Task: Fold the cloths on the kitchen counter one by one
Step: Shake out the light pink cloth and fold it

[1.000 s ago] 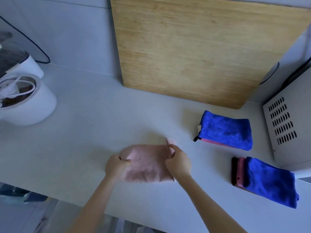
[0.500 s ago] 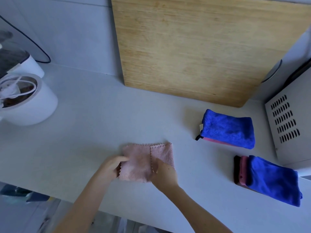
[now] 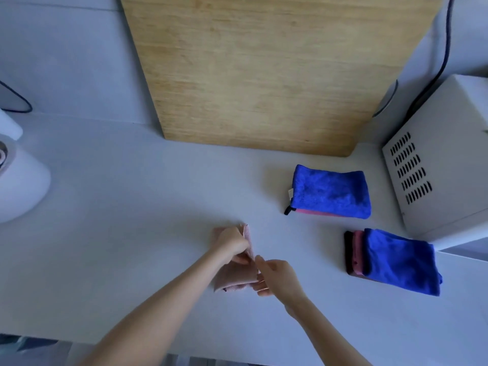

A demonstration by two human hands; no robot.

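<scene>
Pink cloth [image 3: 235, 280] folded narrower than before; left hand [image 3: 231, 243], right hand [image 3: 278, 277] pinch it; blue cloths [image 3: 330, 191] nearby right.

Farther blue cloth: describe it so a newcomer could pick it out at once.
Find the wooden board against the wall. Before its right corner, on the counter, lies a folded blue cloth. Unlike the nearer blue cloth, it shows a black loop and white tag.
</scene>
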